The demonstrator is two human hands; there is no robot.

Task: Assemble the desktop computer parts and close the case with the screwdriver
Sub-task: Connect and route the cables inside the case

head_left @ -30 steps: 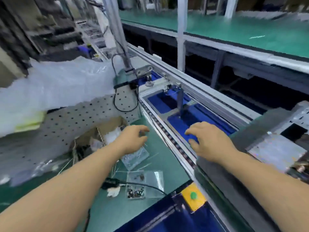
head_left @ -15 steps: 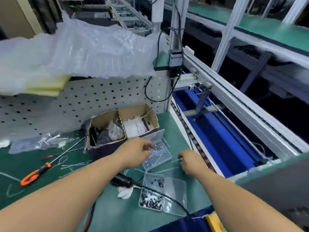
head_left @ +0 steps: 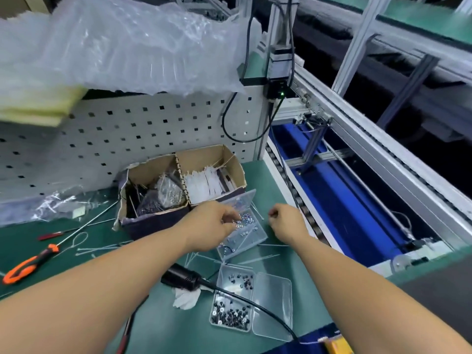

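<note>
**Bench clutter beside the conveyor**

A divided cardboard box (head_left: 184, 175) sits on the green desk (head_left: 268, 175) against a white pegboard (head_left: 127, 134), holding white cable ties (head_left: 204, 185) and what may be bagged hardware. Bubble wrap (head_left: 115, 44) overhangs the pegboard. Loose cable ties (head_left: 79, 241) lie nearby. A blue conveyor bed (head_left: 357, 213) runs alongside.

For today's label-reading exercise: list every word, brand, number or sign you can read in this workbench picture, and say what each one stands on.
None can be read.
The black control box shows only a green light, no text.
The orange-handled screwdriver and both clear screw boxes show no legible marking.
</note>
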